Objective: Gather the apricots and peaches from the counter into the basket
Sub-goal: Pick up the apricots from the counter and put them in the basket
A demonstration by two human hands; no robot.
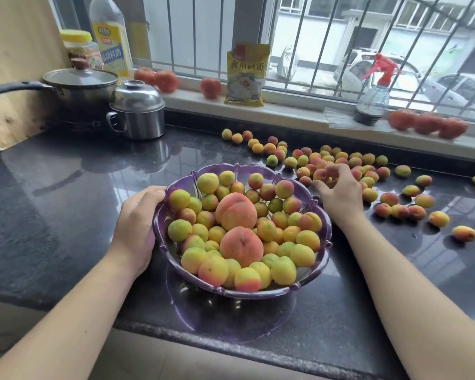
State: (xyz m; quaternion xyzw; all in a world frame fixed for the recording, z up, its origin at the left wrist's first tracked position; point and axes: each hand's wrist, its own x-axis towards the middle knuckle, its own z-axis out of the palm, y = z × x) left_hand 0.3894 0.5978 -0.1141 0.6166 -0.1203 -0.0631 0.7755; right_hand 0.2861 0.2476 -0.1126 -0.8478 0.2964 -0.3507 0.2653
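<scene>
A purple plastic basket [322, 259] sits near the front of the dark counter, heaped with several apricots and two larger peaches [237, 212]. My left hand [137, 220] grips the basket's left rim. Just beyond the basket's right side, my right hand [337, 187] reaches into the loose apricots [368, 163] scattered over the counter, and its fingers curl round a pink-yellow apricot [320, 174]. More apricots [439, 218] lie spread toward the right edge.
A lidded pan [80, 83] and a steel pot [137, 111] stand at the back left. On the window sill are red peaches [427, 124], a yellow packet [246, 75], a spray bottle [373, 100] and an oil bottle [110, 37].
</scene>
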